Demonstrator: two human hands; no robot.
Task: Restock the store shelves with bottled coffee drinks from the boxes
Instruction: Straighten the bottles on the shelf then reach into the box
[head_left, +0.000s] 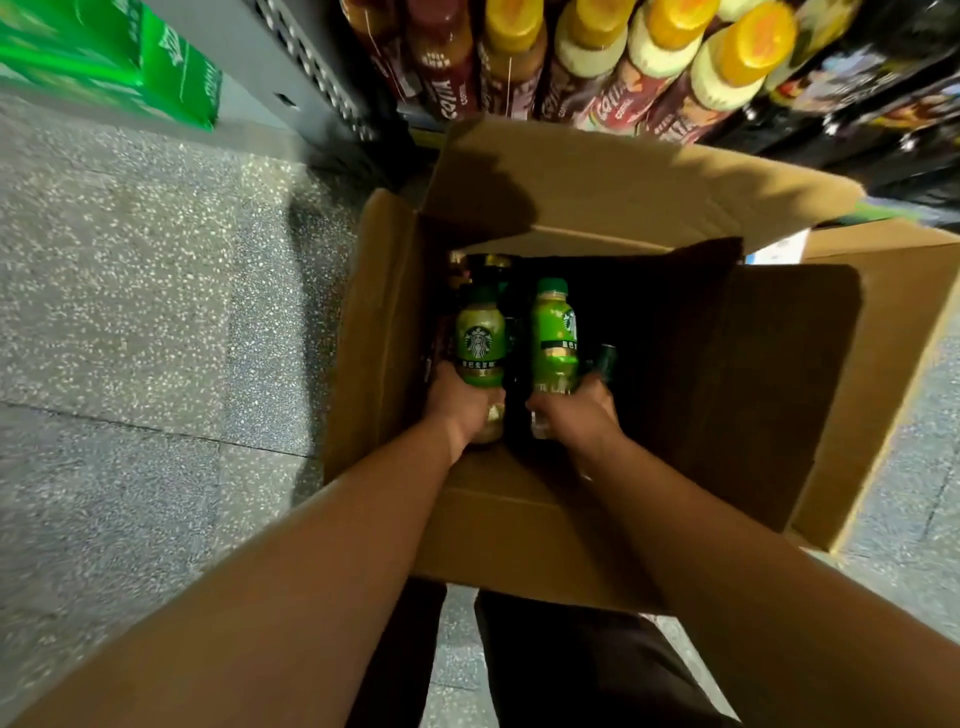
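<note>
Both bare forearms reach down into the open cardboard box (519, 525). I've got my left hand (462, 402) wrapped round one glossy green-labelled bottle (480, 343), my right hand (576, 415) round another (553, 338)

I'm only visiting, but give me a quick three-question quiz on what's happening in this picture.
1. True or false: each hand, left hand and right hand, holds a green bottle.
2. What do the arms reach into?
3. The cap colour of the shelf bottles is: A) yellow B) blue C) white

Key: 1 true: left bottle, right bottle. 2 the open cardboard box. 3 A.
</note>
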